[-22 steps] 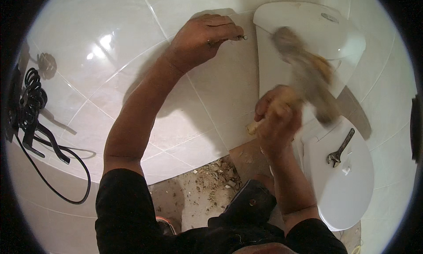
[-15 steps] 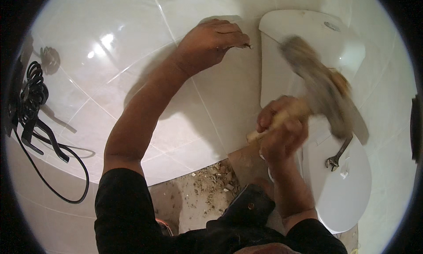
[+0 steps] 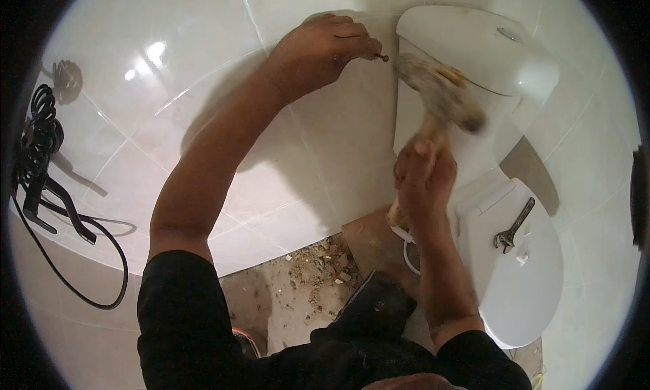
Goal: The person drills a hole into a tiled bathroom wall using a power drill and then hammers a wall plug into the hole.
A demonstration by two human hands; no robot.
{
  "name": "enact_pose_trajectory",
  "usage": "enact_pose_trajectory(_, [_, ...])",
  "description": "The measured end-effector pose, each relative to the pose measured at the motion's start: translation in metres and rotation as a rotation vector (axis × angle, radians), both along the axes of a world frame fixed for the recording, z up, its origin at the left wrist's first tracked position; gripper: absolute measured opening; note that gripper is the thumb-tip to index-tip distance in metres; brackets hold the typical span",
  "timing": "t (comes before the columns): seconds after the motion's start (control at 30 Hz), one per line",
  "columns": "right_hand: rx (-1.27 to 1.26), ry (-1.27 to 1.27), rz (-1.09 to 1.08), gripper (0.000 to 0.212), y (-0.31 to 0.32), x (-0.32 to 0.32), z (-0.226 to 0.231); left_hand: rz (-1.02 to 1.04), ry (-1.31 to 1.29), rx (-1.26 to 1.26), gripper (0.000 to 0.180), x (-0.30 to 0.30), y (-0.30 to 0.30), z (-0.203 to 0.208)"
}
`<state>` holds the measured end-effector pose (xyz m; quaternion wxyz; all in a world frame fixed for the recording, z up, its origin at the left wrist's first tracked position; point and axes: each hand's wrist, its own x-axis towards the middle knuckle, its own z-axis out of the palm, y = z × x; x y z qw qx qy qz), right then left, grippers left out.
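A glossy tiled wall [image 3: 311, 160] spreads behind the fingers of your left hand [image 3: 328, 48]. To the right of those fingers stands the white toilet [image 3: 477, 153]. Your hammer [image 3: 443, 99] has its wooden handle wrapped in the closed fingers of your right hand [image 3: 426, 173]; its blurred head is near your left fingertips, on their right. An adjustable wrench [image 3: 518, 222] lies on the toilet's lid [image 3: 521, 295], right of your right fingers and closer to you. A thin metal pin [image 3: 384, 57] pokes out of your left fingers, pinched narrowly around it.
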<state>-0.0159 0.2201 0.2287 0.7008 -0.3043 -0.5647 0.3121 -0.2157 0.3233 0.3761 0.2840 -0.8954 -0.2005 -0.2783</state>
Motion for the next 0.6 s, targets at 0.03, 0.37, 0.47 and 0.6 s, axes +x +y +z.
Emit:
enact_pose_trajectory(0.03, [0.035,0.101,0.051,0.05,-0.008,0.001,-0.002,-0.006,-0.005,-0.015,0.023,0.0,0.0,-0.002])
enact_pose_trajectory(0.37, [0.108,0.382,0.184,0.058,-0.058,0.027,0.0,-0.141,-0.281,-0.481,0.01,0.011,-0.011,0.017])
enact_pose_trajectory(0.47, [-0.002,0.394,0.123,0.056,-0.073,0.031,-0.013,-0.242,-0.308,-0.485,0.012,0.014,-0.012,0.017])
enact_pose_trajectory(0.6, [-0.096,0.4,0.187,0.053,-0.076,0.037,-0.029,-0.361,-0.332,-0.496,0.011,0.005,0.002,0.011])
